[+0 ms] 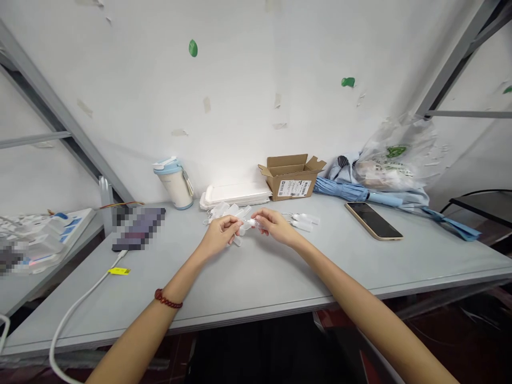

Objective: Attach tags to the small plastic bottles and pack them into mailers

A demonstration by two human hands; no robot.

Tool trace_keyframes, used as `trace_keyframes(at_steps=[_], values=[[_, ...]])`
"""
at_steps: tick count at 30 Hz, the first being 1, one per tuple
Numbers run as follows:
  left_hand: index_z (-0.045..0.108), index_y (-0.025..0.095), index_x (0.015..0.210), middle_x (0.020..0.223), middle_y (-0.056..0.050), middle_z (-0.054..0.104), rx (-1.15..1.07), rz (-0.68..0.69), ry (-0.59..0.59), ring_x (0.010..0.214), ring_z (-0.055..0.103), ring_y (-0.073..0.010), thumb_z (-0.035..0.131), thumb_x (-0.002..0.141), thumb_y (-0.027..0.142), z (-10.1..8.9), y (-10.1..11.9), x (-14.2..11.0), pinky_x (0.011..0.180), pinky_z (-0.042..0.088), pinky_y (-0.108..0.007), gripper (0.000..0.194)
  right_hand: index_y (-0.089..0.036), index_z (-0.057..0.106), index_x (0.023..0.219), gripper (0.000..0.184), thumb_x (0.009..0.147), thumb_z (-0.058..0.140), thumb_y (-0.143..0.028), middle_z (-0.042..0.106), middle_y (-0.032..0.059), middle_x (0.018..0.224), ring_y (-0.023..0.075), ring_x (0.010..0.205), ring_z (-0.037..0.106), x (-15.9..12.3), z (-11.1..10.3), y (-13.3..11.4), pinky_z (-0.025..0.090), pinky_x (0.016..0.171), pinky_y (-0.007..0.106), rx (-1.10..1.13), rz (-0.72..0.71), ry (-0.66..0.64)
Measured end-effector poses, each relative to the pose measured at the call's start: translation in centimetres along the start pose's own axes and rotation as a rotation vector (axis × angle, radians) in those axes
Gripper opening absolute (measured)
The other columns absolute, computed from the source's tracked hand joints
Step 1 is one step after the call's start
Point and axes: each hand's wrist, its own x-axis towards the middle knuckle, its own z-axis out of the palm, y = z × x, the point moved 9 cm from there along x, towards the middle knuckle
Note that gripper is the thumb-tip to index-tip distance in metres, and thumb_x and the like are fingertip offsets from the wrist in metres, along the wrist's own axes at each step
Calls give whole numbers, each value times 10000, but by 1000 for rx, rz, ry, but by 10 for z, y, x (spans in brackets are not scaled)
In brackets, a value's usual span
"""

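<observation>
Above the middle of the grey table, my left hand point(219, 234) and my right hand point(275, 224) are close together. Between their fingertips is a small translucent white plastic piece point(245, 225), pinched from both sides. It is too small to tell its exact kind. Several similar clear plastic pieces point(224, 211) lie just behind my left hand, partly hidden by it. To the right of my right hand lies another group of translucent pieces point(304, 221), with thin loops or wires at their ends.
Along the wall stand a cream tumbler point(173, 183), a stack of white trays point(237, 195) and an open cardboard box point(293, 179). A folded blue umbrella point(340, 188) and plastic bag point(396, 160) sit right of them. Phones lie right point(374, 220) and left point(140, 229), the left one cabled.
</observation>
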Motion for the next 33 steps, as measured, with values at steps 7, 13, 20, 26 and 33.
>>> trace_keyframes(at_steps=[7,13,20,26,33], values=[[592,150,729,573,23,548,11,8,-54,406,407,-52,557,764,394,9,4,-1,434,354,-197,249,-158,547,901,201,849,422,-307,561,-5,689,88,547,475,-1,3,-3,377,500,205,17,-10,-18],[554,149,736,596,22,557,-27,-5,-51,398,396,-49,520,777,410,8,0,0,422,337,-203,266,-151,539,904,206,847,422,-310,575,10,719,89,539,463,-1,3,-2,373,485,211,58,0,-20],[546,146,791,617,23,559,-71,-18,-83,406,398,-47,512,785,406,11,-6,0,423,331,-202,262,-157,544,916,212,850,427,-321,578,9,718,90,541,457,-1,5,-1,371,486,211,54,-16,-31],[547,148,783,618,26,551,-109,-40,-86,408,400,-48,525,778,406,12,-4,-1,415,319,-202,258,-154,543,898,212,846,425,-322,570,5,695,88,528,457,1,1,1,371,479,210,63,-17,-2],[539,150,793,618,24,561,-127,-53,-102,408,413,-51,524,769,420,14,-7,0,414,309,-202,272,-149,545,895,223,844,432,-334,572,13,722,87,537,456,0,5,-2,374,475,213,76,-11,-27]])
